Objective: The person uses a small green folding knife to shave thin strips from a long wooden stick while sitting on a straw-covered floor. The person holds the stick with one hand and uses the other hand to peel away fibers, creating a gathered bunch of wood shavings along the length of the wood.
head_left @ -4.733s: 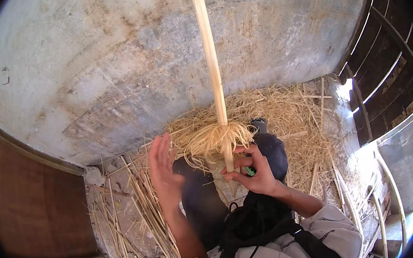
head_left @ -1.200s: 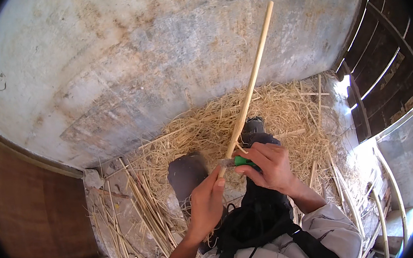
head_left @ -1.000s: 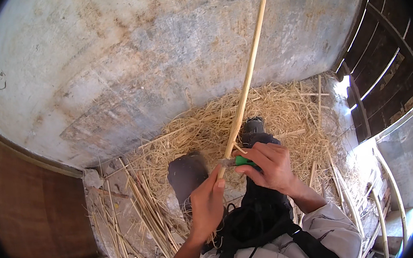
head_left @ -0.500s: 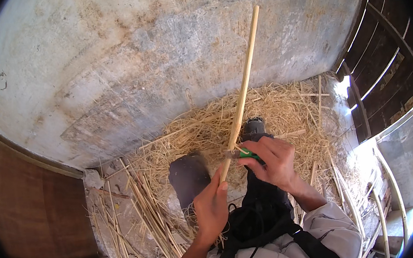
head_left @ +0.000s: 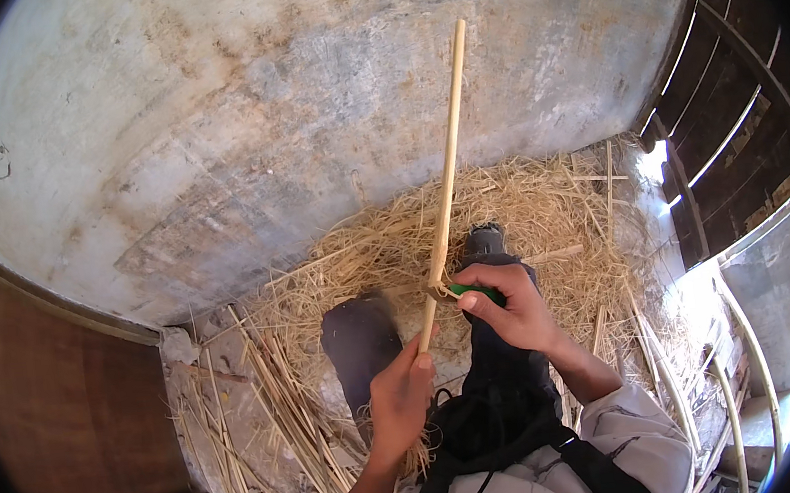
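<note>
Where the view begins at the left, a smooth brown panel [head_left: 67, 392] stands beside thin, straight split strips [head_left: 276, 391]. Next comes the left hand [head_left: 400, 398], its fingers wrapped around the lower end of a pale, bamboo-like stick [head_left: 450, 175], which slants up from between the 2 dark-trousered legs [head_left: 361, 340] in front of a blotchy, rough wall [head_left: 263, 164]. Against the stick's lower part sits the blade [head_left: 438, 293] of a green-handled knife [head_left: 477, 292], a small curl of shaving beside it; the right hand [head_left: 516, 316] is closed around the handle. Paring appears to be the step in hand; the next move seems to call for a shallow blade angle and a firm left hold. Behind and farther right spreads a tangled heap of dry, fibrous shavings [head_left: 552, 203].
</note>
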